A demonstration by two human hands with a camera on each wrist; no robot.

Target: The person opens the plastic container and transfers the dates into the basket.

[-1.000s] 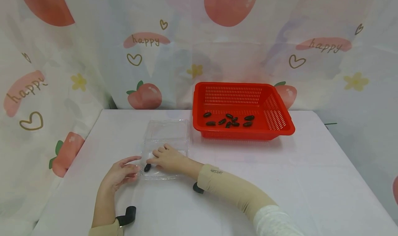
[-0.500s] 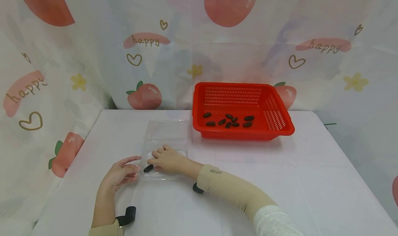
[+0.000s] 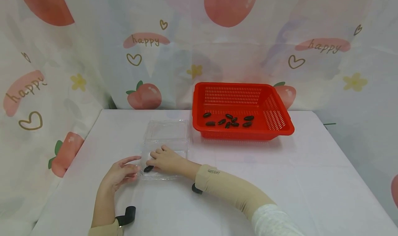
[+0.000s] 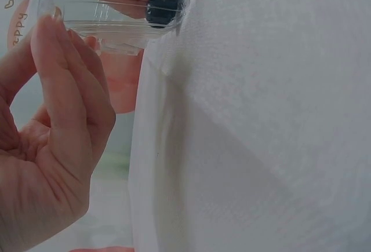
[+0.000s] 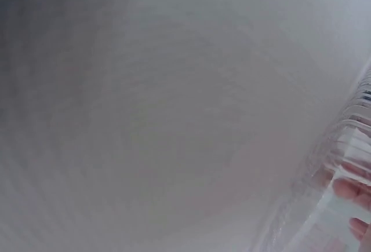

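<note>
A clear plastic box (image 3: 168, 129) lies on the white table with its lid folded back, away from the person. My left hand (image 3: 121, 173) is at its left side, and in the left wrist view the fingertips pinch the box's clear edge. Inside the front half, my right hand (image 3: 168, 161) reaches in from the right. A small dark oval fruit (image 3: 148, 168) lies at its fingertips, near the box's left front corner. Through the clear wall in the left wrist view, the dark fruit (image 4: 162, 3) sits against that hand's fingers; whether they pinch it is hidden.
A red perforated basket (image 3: 233, 135) stands behind and to the right of the box, holding several similar dark fruits (image 3: 234, 124). Patterned cloth (image 3: 224, 56) hangs along the table's back and left side. White tabletop (image 3: 264, 160) stretches to the right.
The dark fruit in the box has turned from near upright to a slant. My right hand has shifted slightly over it, and my left hand has stayed in place.
</note>
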